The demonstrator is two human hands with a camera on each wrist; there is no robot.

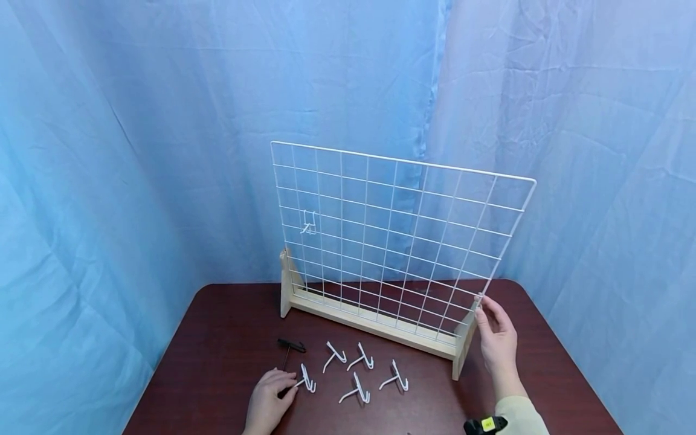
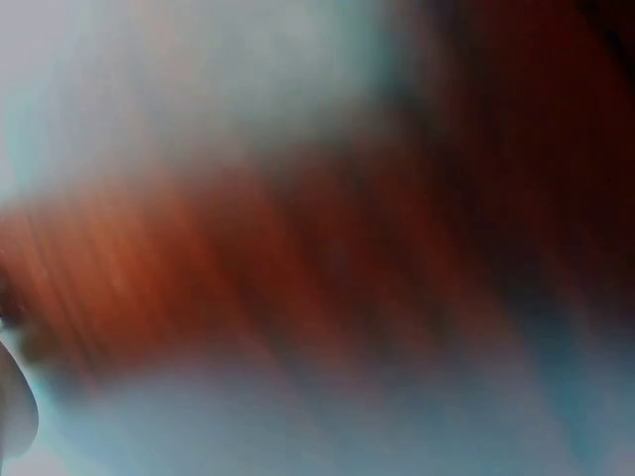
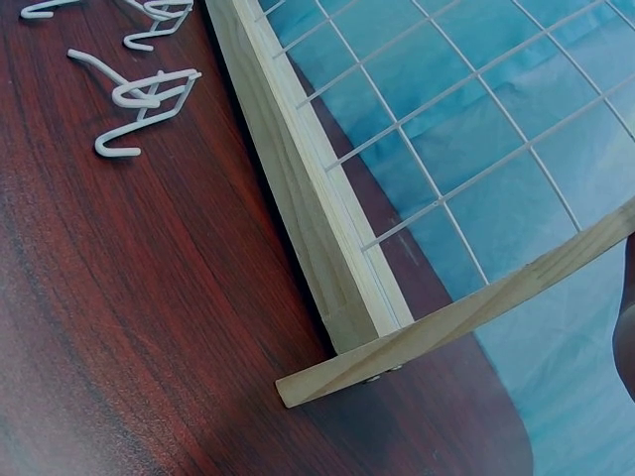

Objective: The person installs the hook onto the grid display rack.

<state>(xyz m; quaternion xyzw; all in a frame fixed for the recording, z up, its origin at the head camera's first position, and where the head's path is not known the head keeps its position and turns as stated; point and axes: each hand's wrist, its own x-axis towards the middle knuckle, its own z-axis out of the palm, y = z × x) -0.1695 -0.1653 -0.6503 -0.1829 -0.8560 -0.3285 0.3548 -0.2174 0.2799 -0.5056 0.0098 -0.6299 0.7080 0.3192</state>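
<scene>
A white wire grid panel [image 1: 380, 229] stands in a wooden base [image 1: 375, 329], with one white hook [image 1: 309, 227] hanging on its left part. My right hand [image 1: 498, 338] grips the right wooden upright [image 1: 464, 338] where it meets the panel's edge. At the front left, my left hand [image 1: 270, 399] pinches the prong of a white wire hook [image 1: 307, 379] between thumb and fingers. The left wrist view is badly blurred, with only a fingertip [image 2: 15, 407] at its edge. Just beyond that hand lies a black hook [image 1: 291, 345], its stem partly hidden by the fingers.
Several more white hooks lie on the dark red wooden table [image 1: 228, 326] in front of the base, one white hook [image 3: 144, 104] being nearest the base in the right wrist view. Blue curtains [image 1: 217, 151] hang behind and on both sides.
</scene>
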